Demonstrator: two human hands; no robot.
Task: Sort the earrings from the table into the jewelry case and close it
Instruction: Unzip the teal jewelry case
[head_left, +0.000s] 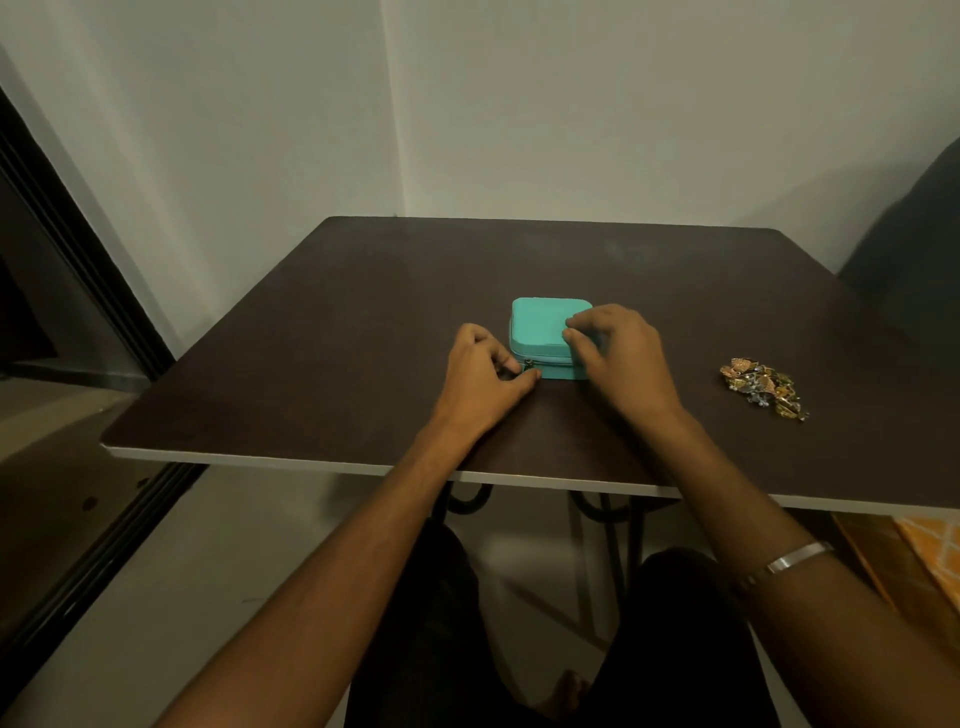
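A small teal jewelry case (540, 325) lies zipped shut near the middle of the dark brown table (363, 312). My left hand (483, 376) sits at the case's front left corner, thumb and fingers pinched at the small metal zipper pull (529, 365). My right hand (618, 353) rests on the case's right side, fingers curled over its lid and holding it steady. A pile of several gold and silver earrings (762, 387) lies on the table to the right, apart from both hands.
The table's near edge (311, 463) runs just past my forearms. A white wall corner stands behind the table. A dark shape (914, 249) sits at the table's far right. A dark door frame (78, 270) is on the left.
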